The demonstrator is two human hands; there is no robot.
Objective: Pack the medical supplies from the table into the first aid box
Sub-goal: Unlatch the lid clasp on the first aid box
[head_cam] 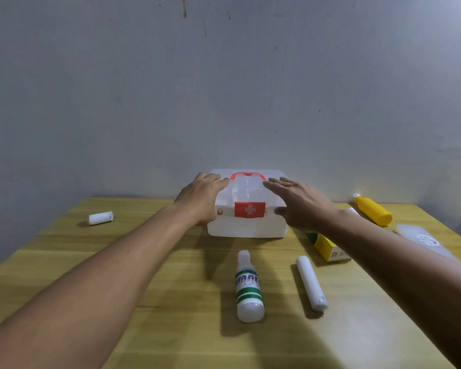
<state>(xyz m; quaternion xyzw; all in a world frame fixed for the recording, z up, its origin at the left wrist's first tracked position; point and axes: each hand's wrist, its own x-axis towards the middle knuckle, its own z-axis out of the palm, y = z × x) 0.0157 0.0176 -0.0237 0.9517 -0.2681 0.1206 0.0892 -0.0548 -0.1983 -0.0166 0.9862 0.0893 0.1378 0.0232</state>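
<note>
The white translucent first aid box (248,228), with a red handle and a red cross latch, stands shut at the table's far middle. My left hand (202,201) grips the lid's left side, thumb at the front edge. My right hand (304,206) lies over the lid's right side, fingers spread, thumb on the front edge. On the table lie a white bottle with green stripes (248,286), a long white gauze roll (310,283), a short white roll (101,217), a yellow bottle (373,210), a yellow-green carton (328,247) partly under my right forearm, and a clear flat packet (423,241).
The wooden table (117,267) stands against a grey wall, and the box sits close to that wall. The striped bottle and long roll lie just in front of the box, between my forearms. The table's right edge runs past the clear packet.
</note>
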